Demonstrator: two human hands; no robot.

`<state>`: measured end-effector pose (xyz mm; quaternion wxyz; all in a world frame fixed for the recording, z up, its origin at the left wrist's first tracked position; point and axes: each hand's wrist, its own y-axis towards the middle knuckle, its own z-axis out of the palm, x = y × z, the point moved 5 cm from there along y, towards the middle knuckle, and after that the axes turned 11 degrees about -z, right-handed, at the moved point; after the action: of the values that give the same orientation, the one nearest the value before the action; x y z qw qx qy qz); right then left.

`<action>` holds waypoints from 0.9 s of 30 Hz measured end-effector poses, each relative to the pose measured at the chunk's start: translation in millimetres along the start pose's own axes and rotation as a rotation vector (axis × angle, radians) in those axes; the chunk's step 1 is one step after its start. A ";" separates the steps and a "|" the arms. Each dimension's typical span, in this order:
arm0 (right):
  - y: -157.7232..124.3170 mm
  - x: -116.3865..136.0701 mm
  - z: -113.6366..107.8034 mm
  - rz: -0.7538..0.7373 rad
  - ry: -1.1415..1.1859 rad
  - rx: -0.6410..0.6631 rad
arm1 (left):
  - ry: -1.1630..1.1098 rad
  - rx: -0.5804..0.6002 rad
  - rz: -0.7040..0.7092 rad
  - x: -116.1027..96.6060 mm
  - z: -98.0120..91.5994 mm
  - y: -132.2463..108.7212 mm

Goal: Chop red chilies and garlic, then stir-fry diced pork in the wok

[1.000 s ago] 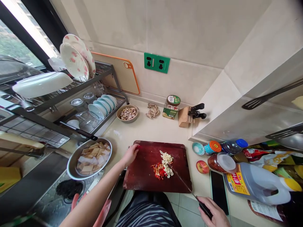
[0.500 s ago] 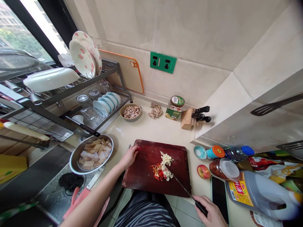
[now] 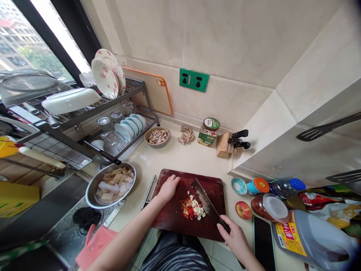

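Observation:
My right hand (image 3: 232,233) grips the dark handle of a cleaver (image 3: 207,203). Its wide blade slants across the right part of a dark red-brown cutting board (image 3: 166,218). Chopped garlic (image 3: 197,208) and chopped red chili (image 3: 187,210) lie in a joined heap just left of the blade. Over the upper left of the board is my left hand (image 3: 168,188), fingers bent and close together; whatever may be under them is hidden.
Left stand a metal basin (image 3: 88,192) of pale pieces in water, the sink and a dish rack (image 3: 143,90). Behind the board are a bowl of garlic cloves (image 3: 158,137), ginger (image 3: 186,134) and a knife block (image 3: 224,145). An apple (image 3: 243,210), phone (image 3: 263,241), jars and a large jug (image 3: 316,235) line the right.
My left hand has moved right, from the board's left edge onto the board. The cleaver has moved up and right of the heap, its blade now lying broader in view; the garlic is gathered closer together.

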<state>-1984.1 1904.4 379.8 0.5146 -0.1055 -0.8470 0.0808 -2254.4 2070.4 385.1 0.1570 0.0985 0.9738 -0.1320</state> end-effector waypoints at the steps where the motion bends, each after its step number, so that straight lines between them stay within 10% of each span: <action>1: -2.1 -4.1 1.1 0.050 0.023 -0.008 | 0.034 -0.001 0.017 -6.6 3.8 3.6; 12: -24.0 -24.8 0.2 0.134 0.044 -0.089 | 0.024 -0.050 0.130 -65.3 26.8 21.5; 27: -7.1 6.9 14.9 0.124 0.097 -0.127 | -0.196 0.014 0.405 -42.1 3.5 23.7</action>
<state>-2001.1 1899.0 380.6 0.5414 -0.1941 -0.8163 0.0536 -2208.7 2085.4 390.5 0.2735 0.2797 0.9133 -0.1134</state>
